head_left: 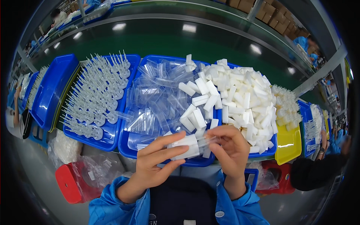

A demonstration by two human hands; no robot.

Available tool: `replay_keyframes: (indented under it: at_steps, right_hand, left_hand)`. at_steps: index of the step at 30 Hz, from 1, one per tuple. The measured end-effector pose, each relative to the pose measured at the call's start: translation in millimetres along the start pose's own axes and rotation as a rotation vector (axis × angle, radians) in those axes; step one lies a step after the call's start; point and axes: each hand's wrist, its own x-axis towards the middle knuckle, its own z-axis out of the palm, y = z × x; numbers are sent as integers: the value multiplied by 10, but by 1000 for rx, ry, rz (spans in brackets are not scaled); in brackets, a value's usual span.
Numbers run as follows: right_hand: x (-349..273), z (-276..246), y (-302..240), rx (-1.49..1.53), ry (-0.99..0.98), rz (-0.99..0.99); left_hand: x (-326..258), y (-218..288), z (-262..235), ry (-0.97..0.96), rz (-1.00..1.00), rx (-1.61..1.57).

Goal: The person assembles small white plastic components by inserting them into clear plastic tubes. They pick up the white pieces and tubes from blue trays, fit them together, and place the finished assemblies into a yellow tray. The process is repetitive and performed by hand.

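Note:
In front of my body, above the near edge of a blue tray [129,149], my left hand [157,159] is closed around a white foam block [189,144]. My right hand [230,150] pinches a clear plastic piece [205,142] against the block's right end. Its exact shape is blurred. The tray under my hands carries a heap of clear plastic sleeves [152,90], with several loose white foam blocks on its right part. Right of it, a tall pile of white foam blocks [247,101] fills another blue tray [275,144].
To the left, a blue tray [112,140] bears rows of white, thin-stemmed plastic parts [95,90], beside stacked blue trays [56,90]. A yellow tray [290,146] stands right. Red stools [69,183] with plastic bags flank me. Beyond the trays runs a green conveyor [168,41]. Other people work at both sides.

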Motion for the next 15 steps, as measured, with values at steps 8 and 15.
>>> replay_keyframes:
  at_steps: [8, 15]
  right_hand:
    - [-58, 386, -55, -628, 172, -163]
    - [-94, 542, -64, -909, 164, -130]
  left_hand:
    - [-24, -25, 175, 171, 91, 272]
    - [-51, -41, 202, 239, 234, 486]
